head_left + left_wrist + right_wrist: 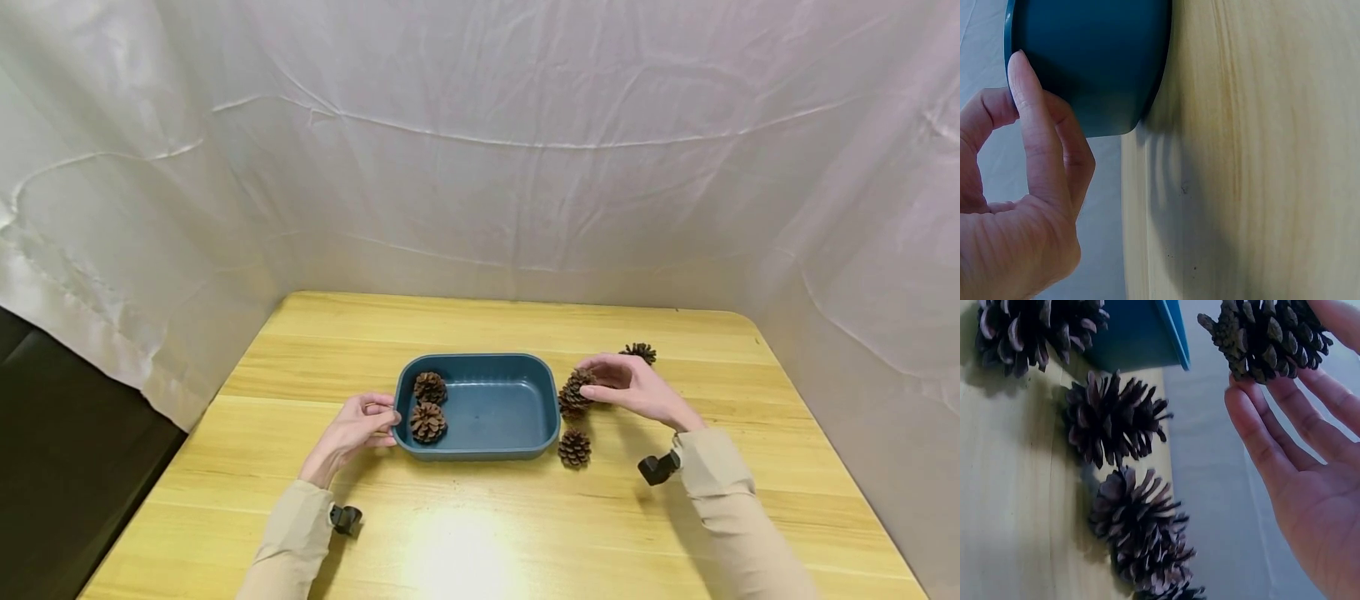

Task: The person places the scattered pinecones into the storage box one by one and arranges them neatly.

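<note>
A blue-green plastic basin point(480, 455) sits on the wooden table, with two brown pine cones point(428, 422) inside at its left end. My left hand point(348, 429) grips the basin's left rim; the left wrist view shows the thumb point(1030, 119) over the wall and the fingers outside. Just beyond the basin's right end, my right hand point(636, 390) holds a pine cone point(1272, 337) between thumb and fingers, above the tabletop. Close under it, more loose pine cones lie on the table, among them one point(574, 448) by the basin's front right corner.
Another pine cone point(640, 353) shows behind the right hand. In the right wrist view several cones point(1116, 419) lie in a row beside the basin. Pale fabric point(517, 208) hangs along the back and sides of the table point(360, 333).
</note>
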Tool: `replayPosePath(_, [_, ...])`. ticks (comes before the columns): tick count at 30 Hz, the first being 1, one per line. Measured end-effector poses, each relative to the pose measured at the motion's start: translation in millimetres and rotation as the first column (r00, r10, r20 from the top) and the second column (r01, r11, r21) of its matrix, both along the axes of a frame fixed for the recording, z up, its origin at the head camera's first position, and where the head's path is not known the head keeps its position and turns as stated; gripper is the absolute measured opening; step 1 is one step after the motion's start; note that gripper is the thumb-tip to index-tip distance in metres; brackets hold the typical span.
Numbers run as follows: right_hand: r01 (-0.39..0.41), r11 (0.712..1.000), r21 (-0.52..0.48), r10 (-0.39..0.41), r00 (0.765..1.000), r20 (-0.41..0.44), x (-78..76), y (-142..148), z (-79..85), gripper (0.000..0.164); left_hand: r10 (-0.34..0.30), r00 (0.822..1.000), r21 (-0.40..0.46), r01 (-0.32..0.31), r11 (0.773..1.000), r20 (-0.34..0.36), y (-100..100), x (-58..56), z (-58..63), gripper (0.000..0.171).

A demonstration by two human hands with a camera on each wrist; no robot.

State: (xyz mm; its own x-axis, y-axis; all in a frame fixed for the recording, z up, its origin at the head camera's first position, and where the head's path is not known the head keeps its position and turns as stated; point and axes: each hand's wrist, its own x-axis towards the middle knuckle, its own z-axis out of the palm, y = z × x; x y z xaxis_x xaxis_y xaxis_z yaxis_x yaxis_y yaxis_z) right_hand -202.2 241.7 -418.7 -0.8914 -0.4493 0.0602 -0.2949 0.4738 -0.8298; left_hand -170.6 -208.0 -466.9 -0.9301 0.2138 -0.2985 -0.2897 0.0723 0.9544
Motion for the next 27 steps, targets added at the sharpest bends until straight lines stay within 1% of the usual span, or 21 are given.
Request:
replayPosePath(4, [-0.02, 1.0, 0.01, 0.02, 1.0, -0.016, -4.1, -9, 4.4, 0.044, 0.001, 1.0, -0.001, -0.001, 1.0, 0.003, 0, 0.1, 1.3, 0.042])
replayPosePath(8, [-0.035, 0.999, 0.002, 0.035, 0.999, -0.018, -7.3, -18, 7.1, 0.041, 0.0, 1.0, -0.003, 0.0, 1.0, 0.003, 1, 0.1, 1.9, 0.043])
replayPosePath(11, [-0.051, 0.999, 0.015, 0.052, 0.999, -0.012, -8.8, -26, 9.2, 0.039, -0.002, 1.0, -0.001, 0.002, 1.0, 0.004, 1, 0.2, 2.1, 0.043])
replayPosePath(17, [-0.102, 0.994, 0.032, 0.101, 0.995, 0.028, -10.9, -43, 14.6, 0.04, 0.0, 1.0, -0.001, 0.0, 1.0, 0.002, 1, 0.3, 2.0, 0.042])
replayPosePath(23, [-0.136, 0.99, 0.048, 0.132, 0.989, 0.064, -12.6, -61, 19.6, 0.04, -0.003, 1.0, 0.001, 0.003, 1.0, 0.007, 1, 0.9, 2.8, 0.042])
replayPosePath(27, [-0.157, 0.987, 0.041, 0.152, 0.983, 0.104, -14.0, -71, 20.6, 0.04, -0.011, 1.0, 0.008, 0.011, 1.0, 0.007, 0, 1.6, 2.7, 0.041])
